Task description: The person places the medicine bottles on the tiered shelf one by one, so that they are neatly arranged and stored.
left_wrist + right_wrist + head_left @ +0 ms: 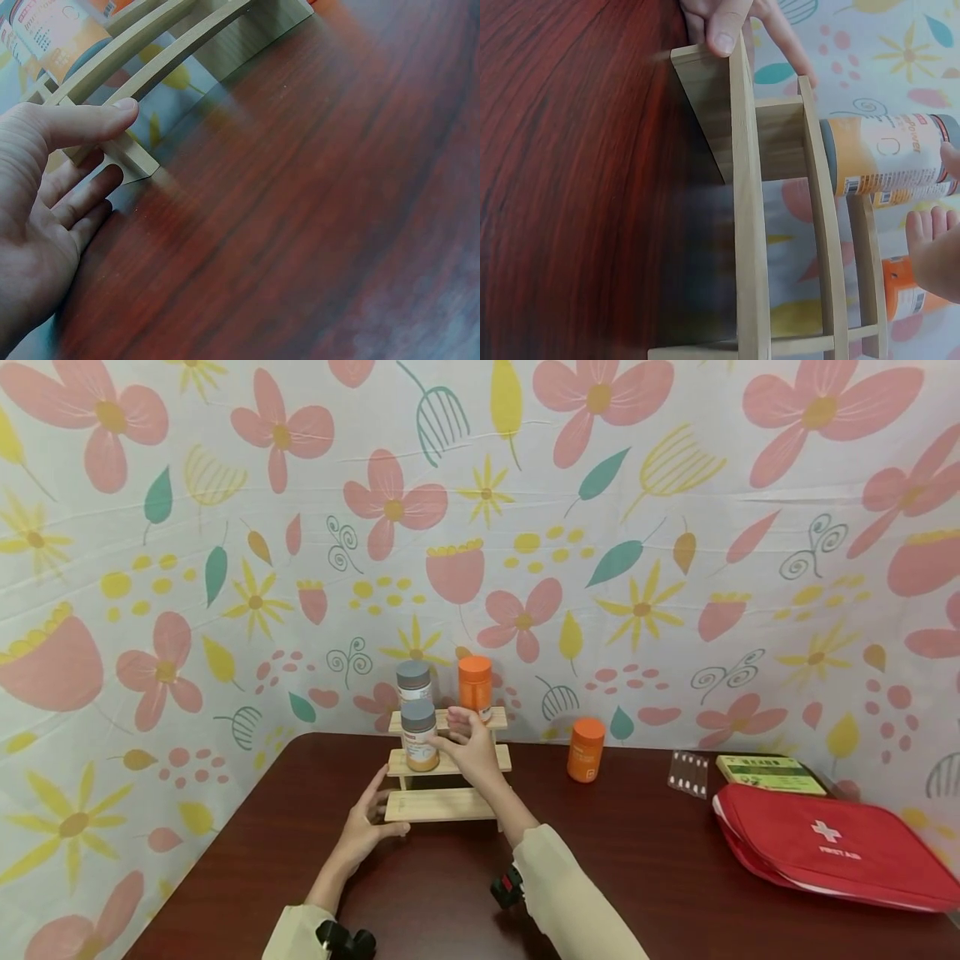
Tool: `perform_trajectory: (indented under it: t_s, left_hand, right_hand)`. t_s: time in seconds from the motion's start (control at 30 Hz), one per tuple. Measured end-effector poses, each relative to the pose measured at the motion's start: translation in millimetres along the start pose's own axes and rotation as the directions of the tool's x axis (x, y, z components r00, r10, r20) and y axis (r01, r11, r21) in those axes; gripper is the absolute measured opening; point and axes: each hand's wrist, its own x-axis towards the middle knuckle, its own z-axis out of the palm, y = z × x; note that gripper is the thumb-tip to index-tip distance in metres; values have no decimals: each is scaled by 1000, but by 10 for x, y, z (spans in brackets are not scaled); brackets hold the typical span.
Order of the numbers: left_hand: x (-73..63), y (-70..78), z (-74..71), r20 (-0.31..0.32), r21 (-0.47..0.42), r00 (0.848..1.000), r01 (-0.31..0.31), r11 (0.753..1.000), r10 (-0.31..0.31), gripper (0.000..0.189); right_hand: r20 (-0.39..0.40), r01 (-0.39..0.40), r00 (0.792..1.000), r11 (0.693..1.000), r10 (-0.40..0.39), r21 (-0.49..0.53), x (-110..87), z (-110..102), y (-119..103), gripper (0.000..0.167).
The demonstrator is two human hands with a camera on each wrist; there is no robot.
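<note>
A three-step wooden display rack (442,806) stands on the table. My left hand (362,833) holds its left end, the thumb over the bottom step's edge and an index finger reaching up to the middle step; the left wrist view shows this thumb (90,124) on the wood. A grey-lidded supplement jar (418,739) stands upright at the left of the middle step. Beside it is my right hand (472,752), its thumb at the jar's side and its fingers apart from it. On the top step are another grey-lidded jar (412,681) and an orange bottle (475,685).
To the rack's right, a second orange bottle (586,752) stands on the dark table (622,860). Farther right lie a blister pack (687,774), a green-yellow box (768,774) and a red first aid bag (832,852). A flowered cloth (660,677) hangs behind the table.
</note>
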Motion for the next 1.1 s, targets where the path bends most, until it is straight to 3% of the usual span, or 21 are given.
perform_trajectory:
  t_s: [0.23, 1.1]
  left_hand:
    - [-8, -23, -5, -6, 16, 1000, -30, 999, 31, 102]
    - [3, 9, -5, 11, 3, 1000, -5, 1000, 5, 103]
  right_hand:
    - [-19, 13, 1000, 1000, -13, 4, -66, -116, 26, 56]
    - [-169, 2, 986, 1000, -2, -3, -184, -784, 228, 54]
